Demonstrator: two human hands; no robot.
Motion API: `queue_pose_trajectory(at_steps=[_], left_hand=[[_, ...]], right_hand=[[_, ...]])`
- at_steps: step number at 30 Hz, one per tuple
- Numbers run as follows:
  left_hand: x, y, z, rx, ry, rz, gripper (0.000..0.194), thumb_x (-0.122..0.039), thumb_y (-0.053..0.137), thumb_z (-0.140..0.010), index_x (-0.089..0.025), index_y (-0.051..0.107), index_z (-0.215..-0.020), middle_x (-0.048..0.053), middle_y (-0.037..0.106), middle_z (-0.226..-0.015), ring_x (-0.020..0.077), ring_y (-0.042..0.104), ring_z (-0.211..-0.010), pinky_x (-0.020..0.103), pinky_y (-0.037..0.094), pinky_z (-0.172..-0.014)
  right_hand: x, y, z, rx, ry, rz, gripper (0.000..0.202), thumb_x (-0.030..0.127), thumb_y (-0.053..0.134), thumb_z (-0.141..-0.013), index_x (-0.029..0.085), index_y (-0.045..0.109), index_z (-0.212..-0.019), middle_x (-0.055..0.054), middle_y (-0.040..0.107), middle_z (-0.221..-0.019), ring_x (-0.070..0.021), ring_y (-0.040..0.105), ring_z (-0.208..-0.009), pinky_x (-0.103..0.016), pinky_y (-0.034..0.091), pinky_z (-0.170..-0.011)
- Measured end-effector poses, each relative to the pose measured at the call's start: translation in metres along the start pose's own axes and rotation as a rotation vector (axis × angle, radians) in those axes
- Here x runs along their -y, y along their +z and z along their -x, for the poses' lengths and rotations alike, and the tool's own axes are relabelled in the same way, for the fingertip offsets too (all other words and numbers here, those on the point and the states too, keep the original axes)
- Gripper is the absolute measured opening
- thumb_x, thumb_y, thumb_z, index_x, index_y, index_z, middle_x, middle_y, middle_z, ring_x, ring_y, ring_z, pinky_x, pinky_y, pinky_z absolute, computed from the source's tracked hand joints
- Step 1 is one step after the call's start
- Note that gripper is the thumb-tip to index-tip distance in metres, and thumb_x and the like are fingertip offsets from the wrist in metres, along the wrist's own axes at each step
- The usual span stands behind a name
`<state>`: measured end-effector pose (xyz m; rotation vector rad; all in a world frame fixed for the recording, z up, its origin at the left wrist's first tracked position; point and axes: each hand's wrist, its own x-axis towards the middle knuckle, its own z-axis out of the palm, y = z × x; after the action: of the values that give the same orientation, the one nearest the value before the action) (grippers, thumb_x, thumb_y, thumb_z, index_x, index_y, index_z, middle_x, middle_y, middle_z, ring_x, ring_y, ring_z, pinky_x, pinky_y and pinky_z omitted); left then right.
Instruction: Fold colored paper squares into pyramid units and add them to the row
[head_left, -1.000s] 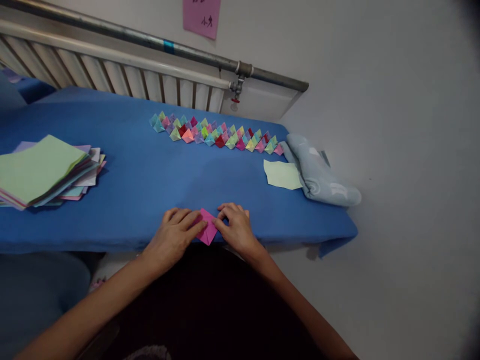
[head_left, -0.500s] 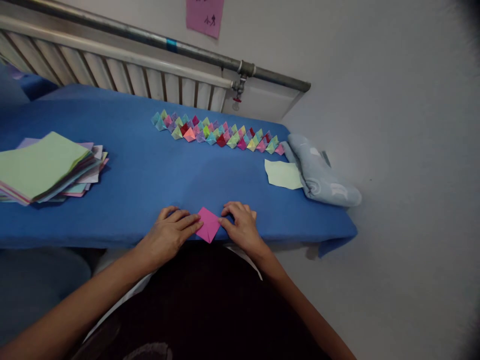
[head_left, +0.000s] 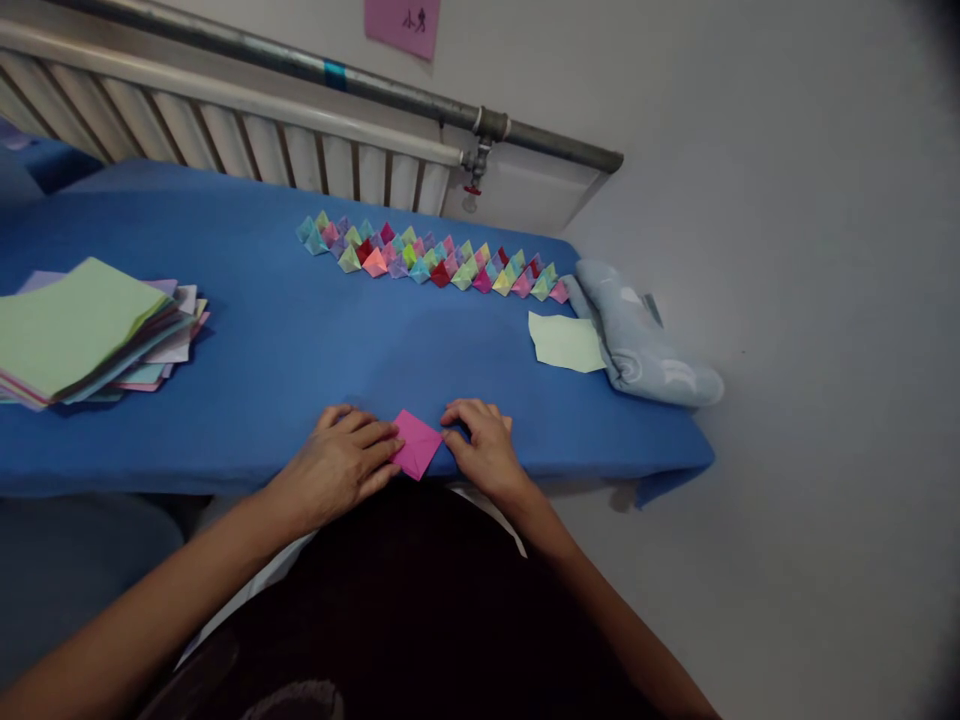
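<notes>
On blue cloth (head_left: 450, 370), pinning pink paper (head_left: 420, 443) under left hand (head_left: 341, 465), fingers together, right hand (head_left: 484, 448) at opposite corner, can't tell if clamped.

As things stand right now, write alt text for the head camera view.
Two bare hands, left and right, work a pink paper square on a blue-covered table, with folded paper pieces and a paper stack beyond.

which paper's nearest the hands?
Pink folded square, between left hand and right hand; the paper stack and loose pale-green sheet lie farther off.
</notes>
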<state>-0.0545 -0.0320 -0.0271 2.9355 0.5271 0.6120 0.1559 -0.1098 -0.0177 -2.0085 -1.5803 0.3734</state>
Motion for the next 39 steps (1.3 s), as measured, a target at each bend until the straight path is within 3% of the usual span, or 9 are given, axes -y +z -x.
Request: queue_pose_trajectory(at_steps=[9,14,18,23,29,39], left_hand=[[0.002,0.002,-0.001,-0.056,-0.018,0.066,0.03,-0.035,0.043,-0.099,-0.025,0.071,-0.105,0.005,0.072,-0.108,0.021,0.061,-0.095,0.04,0.037,-0.087],[0.002,0.003,0.0,-0.061,-0.028,0.075,0.031,-0.035,0.042,-0.099,-0.025,0.07,-0.105,0.004,0.073,-0.108,0.0206,0.061,-0.096,0.04,0.036,-0.087],[0.002,0.003,0.001,-0.045,-0.053,0.093,0.032,-0.035,0.041,-0.099,-0.025,0.07,-0.106,0.005,0.072,-0.11,0.0214,0.061,-0.097,0.041,0.036,-0.089],[0.002,0.002,0.004,-0.053,-0.057,0.109,0.025,-0.033,0.048,-0.097,-0.022,0.066,-0.109,0.006,0.071,-0.113,0.0227,0.061,-0.101,0.041,0.036,-0.091],[0.003,0.003,0.006,-0.064,-0.093,0.101,0.017,-0.027,0.048,-0.096,-0.021,0.064,-0.099,0.006,0.07,-0.112,0.0204,0.062,-0.1,0.04,0.035,-0.094],[0.004,0.006,0.01,-0.126,-0.133,0.111,0.019,-0.027,0.047,-0.097,-0.021,0.066,-0.094,0.004,0.072,-0.108,0.0202,0.063,-0.097,0.041,0.037,-0.094]], right_hand=[[0.017,0.0,0.005,0.126,-0.219,-0.089,0.015,0.014,0.058,-0.082,0.026,0.068,-0.086,0.0,0.068,-0.107,-0.0184,0.057,-0.101,-0.036,0.033,-0.09],[0.018,0.002,0.007,0.041,-0.301,0.016,0.012,0.021,0.066,-0.08,0.026,0.072,-0.089,-0.002,0.065,-0.116,-0.0215,0.051,-0.11,-0.038,0.031,-0.095],[0.015,0.007,0.006,0.089,-0.351,0.026,0.01,0.025,0.066,-0.084,0.028,0.073,-0.091,-0.001,0.065,-0.114,-0.0199,0.051,-0.107,-0.037,0.031,-0.093],[0.012,0.012,0.005,0.139,-0.314,0.006,0.014,0.019,0.063,-0.086,0.027,0.072,-0.092,0.0,0.066,-0.111,-0.0183,0.053,-0.102,-0.036,0.032,-0.091],[0.014,0.012,0.004,0.138,-0.295,-0.012,0.012,0.019,0.063,-0.086,0.026,0.071,-0.09,-0.001,0.067,-0.111,-0.0189,0.055,-0.101,-0.036,0.031,-0.09],[0.014,0.016,0.001,0.12,-0.259,-0.021,0.01,0.018,0.065,-0.084,0.026,0.072,-0.088,0.001,0.068,-0.107,-0.0172,0.055,-0.099,-0.035,0.03,-0.086]])
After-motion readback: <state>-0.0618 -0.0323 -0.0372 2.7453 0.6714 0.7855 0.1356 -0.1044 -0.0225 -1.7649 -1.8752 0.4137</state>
